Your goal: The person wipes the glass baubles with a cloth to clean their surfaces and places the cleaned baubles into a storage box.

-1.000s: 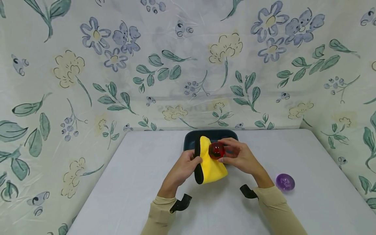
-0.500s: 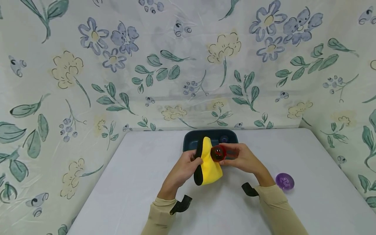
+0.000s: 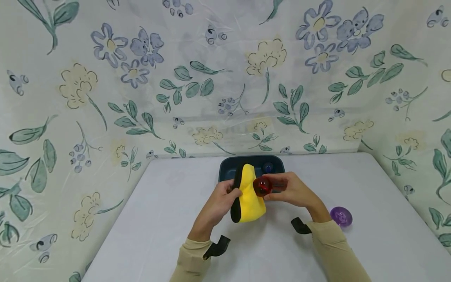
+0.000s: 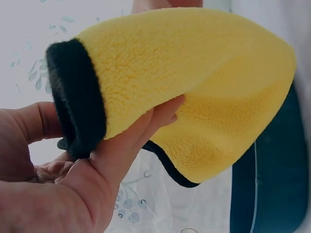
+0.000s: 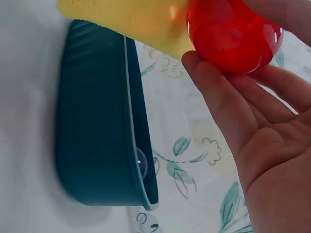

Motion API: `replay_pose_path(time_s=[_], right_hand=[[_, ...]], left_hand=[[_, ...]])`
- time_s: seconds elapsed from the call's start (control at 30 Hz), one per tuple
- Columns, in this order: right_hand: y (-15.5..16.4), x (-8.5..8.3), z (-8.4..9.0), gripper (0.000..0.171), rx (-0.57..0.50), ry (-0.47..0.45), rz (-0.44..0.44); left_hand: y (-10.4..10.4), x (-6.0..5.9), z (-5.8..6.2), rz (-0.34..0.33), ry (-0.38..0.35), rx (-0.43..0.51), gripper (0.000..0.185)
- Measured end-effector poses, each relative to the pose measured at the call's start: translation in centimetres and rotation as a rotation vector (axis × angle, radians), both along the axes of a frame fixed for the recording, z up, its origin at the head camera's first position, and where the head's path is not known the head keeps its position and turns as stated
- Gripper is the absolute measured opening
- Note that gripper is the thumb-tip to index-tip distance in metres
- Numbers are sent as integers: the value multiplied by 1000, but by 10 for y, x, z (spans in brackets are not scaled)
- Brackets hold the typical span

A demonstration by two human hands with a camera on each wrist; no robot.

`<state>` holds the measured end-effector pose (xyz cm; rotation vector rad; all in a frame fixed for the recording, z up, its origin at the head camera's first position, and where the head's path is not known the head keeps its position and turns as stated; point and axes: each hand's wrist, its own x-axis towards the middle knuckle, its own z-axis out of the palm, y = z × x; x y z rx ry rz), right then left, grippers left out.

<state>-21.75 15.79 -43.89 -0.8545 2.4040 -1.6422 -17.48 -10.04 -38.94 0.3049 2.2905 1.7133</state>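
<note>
A: Where is the red ball (image 3: 262, 186)?

B: Held up off the table (image 3: 158, 203), near the dark tray (image 3: 230, 173), pinched by the right hand (image 3: 297, 192) between thumb and fingers. The left hand (image 3: 219, 200) grips the yellow cloth (image 3: 253, 205) by its black edge (image 3: 235, 211), so both of the 2 hands are grasping.

A: How would that ball handle?

B: It's glossy and see-through, so I'd guess hard, smooth, fairly light and slippery; a fall might scratch it. Best held round its widest part, thumb opposite fingers, leaving the side facing the cloth free.

A: And the cloth?

B: Fleecy, so probably soft, limp and very light. It droops where unsupported; I'd keep hold of the black edge, with fingers behind as backing. Whether ball and cloth touch, I can't tell.

A: What differs from 1 second ago?

B: Ball and right hand sit slightly lower, and the cloth's lower corner flares less to the right. The blue ball (image 3: 267, 167) in the tray, hidden then, shows now. The purple piece (image 3: 341, 216) lies in about the same spot, beside the right sleeve (image 3: 336, 246).
</note>
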Motion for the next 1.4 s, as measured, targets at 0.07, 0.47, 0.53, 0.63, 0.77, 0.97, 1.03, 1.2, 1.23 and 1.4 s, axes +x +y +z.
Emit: replay_pose_path(time_s=[0.07, 0.47, 0.53, 0.63, 0.77, 0.97, 1.03, 1.2, 1.23, 1.4], right_hand=[[2, 0, 0, 64, -9, -8, 7], [4, 5, 6, 61, -50, -47, 88], [4, 5, 7, 60, -50, -42, 105], [2, 7, 8, 60, -47, -36, 126], [-2, 9, 10, 62, -41, -19, 131], [-7, 13, 12, 61, -68, 6, 134], [-8, 13, 12, 60, -81, 5, 133], [-10, 15, 12, 60, -108, -1, 119], [-11, 15, 12, 60, -117, 1, 116], [-15, 16, 12, 59, -161, 15, 104]], left_hand=[[-1, 0, 0, 5, -7, 11, 40], [-4, 0, 1, 23, -13, 30, 40], [-4, 0, 1, 26, -10, 31, 40], [-5, 0, 1, 29, 5, 29, 39], [-6, 0, 0, 34, 20, 23, 37], [-8, -2, -1, 33, 5, 16, 37], [-9, -3, -1, 26, -3, 18, 37], [-11, -6, -1, -2, -12, 24, 36], [-12, -6, -1, -6, -14, 24, 36], [-13, -8, -1, -19, -17, 25, 37]])
